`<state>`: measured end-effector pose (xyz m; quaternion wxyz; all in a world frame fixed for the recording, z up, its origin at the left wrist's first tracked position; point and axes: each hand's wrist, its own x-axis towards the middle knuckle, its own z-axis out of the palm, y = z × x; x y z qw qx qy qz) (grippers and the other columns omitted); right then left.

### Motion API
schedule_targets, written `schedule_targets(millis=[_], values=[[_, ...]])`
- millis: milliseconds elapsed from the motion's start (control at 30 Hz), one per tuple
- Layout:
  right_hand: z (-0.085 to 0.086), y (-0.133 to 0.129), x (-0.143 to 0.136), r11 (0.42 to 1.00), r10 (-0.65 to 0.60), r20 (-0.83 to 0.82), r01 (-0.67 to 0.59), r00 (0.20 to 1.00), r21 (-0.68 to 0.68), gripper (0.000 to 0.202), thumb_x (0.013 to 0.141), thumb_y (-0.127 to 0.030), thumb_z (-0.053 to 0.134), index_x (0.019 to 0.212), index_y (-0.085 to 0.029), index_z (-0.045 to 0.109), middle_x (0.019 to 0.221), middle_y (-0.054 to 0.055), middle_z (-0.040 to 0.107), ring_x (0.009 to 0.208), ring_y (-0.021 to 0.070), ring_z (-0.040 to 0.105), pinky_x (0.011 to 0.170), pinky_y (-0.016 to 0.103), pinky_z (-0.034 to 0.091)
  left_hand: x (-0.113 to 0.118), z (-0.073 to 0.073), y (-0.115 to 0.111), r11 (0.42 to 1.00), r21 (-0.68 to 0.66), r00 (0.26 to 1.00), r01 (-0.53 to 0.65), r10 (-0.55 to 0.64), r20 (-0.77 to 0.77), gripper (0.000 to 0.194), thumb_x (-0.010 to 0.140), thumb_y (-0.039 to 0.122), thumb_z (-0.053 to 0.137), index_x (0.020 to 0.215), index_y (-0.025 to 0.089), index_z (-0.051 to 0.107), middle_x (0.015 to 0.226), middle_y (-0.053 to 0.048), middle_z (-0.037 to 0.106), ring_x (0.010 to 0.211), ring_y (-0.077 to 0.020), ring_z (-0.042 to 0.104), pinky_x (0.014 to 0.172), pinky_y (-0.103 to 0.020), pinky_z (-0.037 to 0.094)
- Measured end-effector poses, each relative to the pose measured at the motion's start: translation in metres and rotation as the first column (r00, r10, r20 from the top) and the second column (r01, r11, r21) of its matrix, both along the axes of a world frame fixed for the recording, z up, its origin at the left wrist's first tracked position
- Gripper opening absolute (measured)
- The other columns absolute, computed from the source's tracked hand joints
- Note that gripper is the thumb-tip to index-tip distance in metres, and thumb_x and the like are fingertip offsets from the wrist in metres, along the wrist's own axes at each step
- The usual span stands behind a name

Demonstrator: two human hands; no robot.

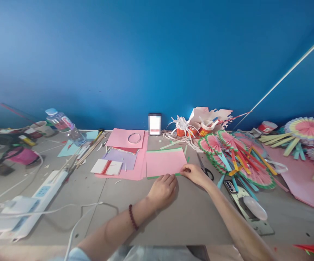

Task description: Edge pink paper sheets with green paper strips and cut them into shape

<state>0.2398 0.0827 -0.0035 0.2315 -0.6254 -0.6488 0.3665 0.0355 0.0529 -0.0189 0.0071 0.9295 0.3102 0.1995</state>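
A pink sheet of paper (165, 161) lies flat in front of me, with a green paper strip (157, 177) along its near edge and another along its far edge. My left hand (162, 191) rests at the near edge, fingers curled and pressed together over the strip; its fingertips are hidden. At the near right corner, my right hand (195, 174) pinches the end of the strip between thumb and fingers. Scissors (207, 172) with black handles lie just beyond the right hand, partly covered.
Left of the sheet are stacked pink papers (143, 170), white cards (107, 167) and a tape ring (134, 137). Pleated paper fans (257, 174) and a phone (248, 206) with a white mouse (255, 208) lie right. A power strip (41, 197) and bottle (65, 125) are left.
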Motion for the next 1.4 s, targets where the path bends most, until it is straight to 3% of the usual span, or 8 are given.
schedule_targets(millis=[200, 533, 867, 1400], values=[[0.006, 0.0, -0.002, 1.0, 0.003, -0.008, -0.003, 1.0, -0.004, 0.011, 0.069, -0.026, 0.06, 0.069, -0.017, 0.067, 0.069, 0.003, 0.068, 0.07, 0.0179, 0.06, 0.067, 0.027, 0.044, -0.001, 0.0, 0.0, 1.0, 0.005, 0.997, 0.015, -0.014, -0.074, 0.035, 0.085, 0.018, 0.045, 0.119, 0.013, 0.051, 0.118, -0.012, 0.059, 0.1, -0.0236, 0.054, 0.08, -0.037, 0.047], [0.015, -0.001, -0.005, 0.999, -0.013, -0.006, 0.013, 1.0, -0.039, 0.011, 0.068, -0.026, 0.061, 0.068, -0.017, 0.067, 0.069, 0.003, 0.068, 0.07, 0.0182, 0.061, 0.067, 0.028, 0.045, 0.001, 0.003, -0.001, 1.0, 0.011, 0.991, 0.019, -0.018, -0.133, 0.035, 0.086, 0.021, 0.048, 0.121, 0.012, 0.05, 0.118, -0.013, 0.059, 0.101, -0.0243, 0.053, 0.081, -0.038, 0.044], [0.007, -0.001, 0.0, 0.999, -0.046, -0.048, 0.045, 0.998, -0.024, 0.017, 0.066, -0.033, 0.064, 0.073, -0.017, 0.067, 0.069, 0.002, 0.067, 0.068, 0.0176, 0.059, 0.066, 0.027, 0.045, 0.002, 0.006, -0.001, 1.0, 0.002, 0.988, 0.019, -0.018, -0.151, 0.035, 0.086, 0.02, 0.047, 0.12, 0.013, 0.049, 0.116, -0.012, 0.059, 0.1, -0.0243, 0.053, 0.08, -0.037, 0.044], [0.003, -0.004, 0.001, 0.998, -0.034, -0.018, 0.035, 0.999, 0.045, 0.006, 0.067, -0.022, 0.056, 0.07, -0.018, 0.059, 0.064, 0.0, 0.06, 0.059, 0.0132, 0.052, 0.059, 0.025, 0.041, 0.001, 0.005, -0.001, 1.0, -0.012, 0.988, 0.02, -0.022, -0.154, 0.037, 0.085, 0.019, 0.046, 0.122, 0.013, 0.047, 0.116, -0.013, 0.059, 0.1, -0.0245, 0.053, 0.08, -0.038, 0.044]])
